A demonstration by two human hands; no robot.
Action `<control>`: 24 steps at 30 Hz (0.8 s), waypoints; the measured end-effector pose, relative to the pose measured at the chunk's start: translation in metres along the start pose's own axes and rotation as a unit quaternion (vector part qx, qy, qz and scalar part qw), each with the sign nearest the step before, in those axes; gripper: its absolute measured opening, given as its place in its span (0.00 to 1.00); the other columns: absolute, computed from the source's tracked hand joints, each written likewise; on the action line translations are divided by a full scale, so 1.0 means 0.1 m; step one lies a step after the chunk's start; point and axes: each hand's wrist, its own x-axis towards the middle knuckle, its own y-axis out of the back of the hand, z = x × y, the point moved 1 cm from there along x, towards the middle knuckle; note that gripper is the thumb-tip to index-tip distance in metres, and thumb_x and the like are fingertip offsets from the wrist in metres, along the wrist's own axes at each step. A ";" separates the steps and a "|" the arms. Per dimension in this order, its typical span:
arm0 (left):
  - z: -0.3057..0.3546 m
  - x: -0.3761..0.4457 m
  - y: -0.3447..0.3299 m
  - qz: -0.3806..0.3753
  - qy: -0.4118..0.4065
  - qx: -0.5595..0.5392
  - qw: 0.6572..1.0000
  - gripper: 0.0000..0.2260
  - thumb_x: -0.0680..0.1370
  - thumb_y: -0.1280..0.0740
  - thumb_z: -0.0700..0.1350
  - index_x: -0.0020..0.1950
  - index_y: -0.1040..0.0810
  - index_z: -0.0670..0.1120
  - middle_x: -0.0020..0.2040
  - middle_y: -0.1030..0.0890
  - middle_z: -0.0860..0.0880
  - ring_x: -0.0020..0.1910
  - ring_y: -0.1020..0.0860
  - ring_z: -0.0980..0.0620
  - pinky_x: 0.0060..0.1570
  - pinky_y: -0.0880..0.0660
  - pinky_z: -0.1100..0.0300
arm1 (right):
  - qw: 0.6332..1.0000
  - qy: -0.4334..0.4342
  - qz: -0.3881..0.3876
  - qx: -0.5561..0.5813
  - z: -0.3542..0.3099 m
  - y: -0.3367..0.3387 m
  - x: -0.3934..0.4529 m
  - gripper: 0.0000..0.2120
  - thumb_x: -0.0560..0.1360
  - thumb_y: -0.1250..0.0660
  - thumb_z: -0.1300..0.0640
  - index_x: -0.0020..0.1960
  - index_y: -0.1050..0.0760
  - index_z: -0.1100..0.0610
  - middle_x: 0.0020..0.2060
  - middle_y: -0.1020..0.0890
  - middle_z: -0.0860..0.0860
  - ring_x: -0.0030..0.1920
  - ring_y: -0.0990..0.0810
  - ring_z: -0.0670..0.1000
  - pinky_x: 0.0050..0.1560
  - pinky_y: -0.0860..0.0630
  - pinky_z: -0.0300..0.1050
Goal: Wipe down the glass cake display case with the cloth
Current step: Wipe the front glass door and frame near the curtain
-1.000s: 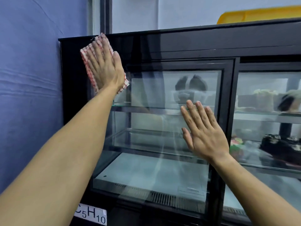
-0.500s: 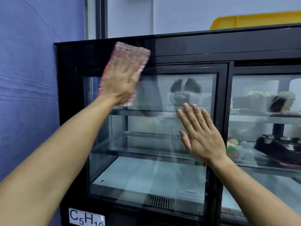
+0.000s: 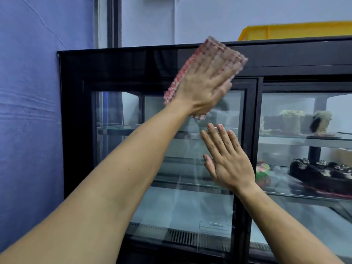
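My left hand point(image 3: 202, 86) lay flat and spread on the cloth point(image 3: 213, 60), fingers straight, pressing the red-checked fabric against the upper edge of the display case point(image 3: 114, 73), where the black top frame meets the left glass door point(image 3: 167, 197). A flat palm kept the whole cloth in contact, I judge, so the wipe covered a broad band rather than a thin line; the cloth's far end was blurred. My right hand point(image 3: 228, 161) rested lower on the same pane, fingers straight and slightly fanned, holding nothing, probably to steady me and keep the sliding door from shifting under the push. Behind the right-hand glass sat a dark chocolate cake point(image 3: 322, 174) on the lower shelf and paler cakes point(image 3: 297, 121) above. A yellow tray point(image 3: 293, 32) lay on top of the case, and a blue wall point(image 3: 28, 111) stood to its left.
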 end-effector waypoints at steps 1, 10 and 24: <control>0.00 0.00 -0.01 -0.007 -0.032 0.000 0.999 0.26 0.87 0.54 0.58 0.85 0.45 0.56 0.86 0.48 0.45 0.85 0.51 0.40 0.82 0.56 0.40 | 1.000 0.000 0.002 -0.001 0.00 0.00 0.01 0.31 0.86 0.48 0.47 0.85 0.48 0.58 0.84 0.48 0.58 0.84 0.49 0.59 0.82 0.44 0.60; -1.13 -1.11 -0.05 0.000 0.055 -0.023 0.998 0.22 0.87 0.45 0.54 0.82 0.36 0.59 0.86 0.47 0.45 0.85 0.51 0.40 0.82 0.55 0.40 | 1.000 -0.002 -0.003 -0.001 0.00 0.00 0.00 0.31 0.86 0.48 0.46 0.85 0.49 0.58 0.84 0.48 0.58 0.84 0.49 0.59 0.82 0.44 0.60; 0.36 0.17 -0.04 -0.024 -0.006 -0.094 0.995 0.22 0.86 0.50 0.57 0.80 0.34 0.61 0.86 0.47 0.48 0.85 0.54 0.43 0.82 0.61 0.44 | 1.000 -0.002 -0.006 -0.011 0.00 -0.02 0.02 0.31 0.86 0.48 0.45 0.85 0.48 0.58 0.84 0.48 0.59 0.84 0.50 0.59 0.83 0.46 0.60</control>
